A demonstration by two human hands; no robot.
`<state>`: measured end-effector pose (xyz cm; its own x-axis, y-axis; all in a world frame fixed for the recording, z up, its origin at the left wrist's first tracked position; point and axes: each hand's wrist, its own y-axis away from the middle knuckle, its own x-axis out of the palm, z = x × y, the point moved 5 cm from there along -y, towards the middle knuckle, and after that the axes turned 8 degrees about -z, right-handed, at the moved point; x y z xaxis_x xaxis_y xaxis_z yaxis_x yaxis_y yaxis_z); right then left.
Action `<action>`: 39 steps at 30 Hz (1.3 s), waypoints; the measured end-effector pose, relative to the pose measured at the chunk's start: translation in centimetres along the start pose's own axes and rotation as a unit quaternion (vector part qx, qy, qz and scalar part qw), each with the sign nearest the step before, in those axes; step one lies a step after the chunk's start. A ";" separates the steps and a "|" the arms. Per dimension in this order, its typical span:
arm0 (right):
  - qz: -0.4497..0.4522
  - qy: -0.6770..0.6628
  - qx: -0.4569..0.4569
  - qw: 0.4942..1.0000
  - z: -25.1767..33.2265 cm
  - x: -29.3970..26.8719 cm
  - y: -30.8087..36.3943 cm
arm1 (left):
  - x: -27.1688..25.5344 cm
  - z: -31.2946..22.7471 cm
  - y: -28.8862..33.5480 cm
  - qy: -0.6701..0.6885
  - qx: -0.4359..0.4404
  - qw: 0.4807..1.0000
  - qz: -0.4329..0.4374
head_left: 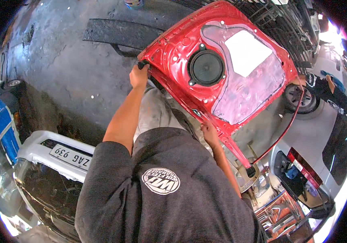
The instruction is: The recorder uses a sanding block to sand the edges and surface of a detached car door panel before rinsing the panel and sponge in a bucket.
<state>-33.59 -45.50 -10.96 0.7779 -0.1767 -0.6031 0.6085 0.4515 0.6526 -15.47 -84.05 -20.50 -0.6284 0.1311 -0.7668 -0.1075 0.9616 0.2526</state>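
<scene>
A red car door (177, 52), its inner side bare, stands tilted before me. It carries a round black speaker (206, 68) and clear plastic sheeting (238, 103) with a white patch (248, 52). My left hand (139, 76) is closed around a small black piece (142, 65) at the door's left corner; its exact kind is hard to make out. Lower down, my right hand (209, 133) has its fingers curled at the door's near edge, where the window frame (236, 150) begins. Part of the right fingers is hidden.
Behind the door lies a long black panel (121, 32) on the grey floor. A white bumper (40, 141) is at left, beside a blue object (1, 121). Tools fill a tray (278, 216) at lower right, near a silver car (315, 133). Another person (323, 87) is at far right.
</scene>
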 end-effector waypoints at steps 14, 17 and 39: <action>-0.035 -0.057 -0.069 0.995 4.9 0.8 -2.3 | -0.6 -0.2 0.0 -0.131 0.008 0.970 0.204; -0.060 -0.084 -0.076 0.992 5.9 0.9 -2.6 | -2.3 -2.4 -0.8 -0.131 0.093 0.968 0.193; -0.194 -0.411 -0.043 0.890 26.0 4.7 -2.5 | -5.8 -17.9 -0.1 0.060 0.181 0.809 0.557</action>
<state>-27.33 -70.20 -3.49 0.3860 -0.8977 -0.2127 0.8694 0.2768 0.4093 -25.67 -89.20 -5.52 -0.2531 0.9605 -0.1153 0.7948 0.2744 0.5413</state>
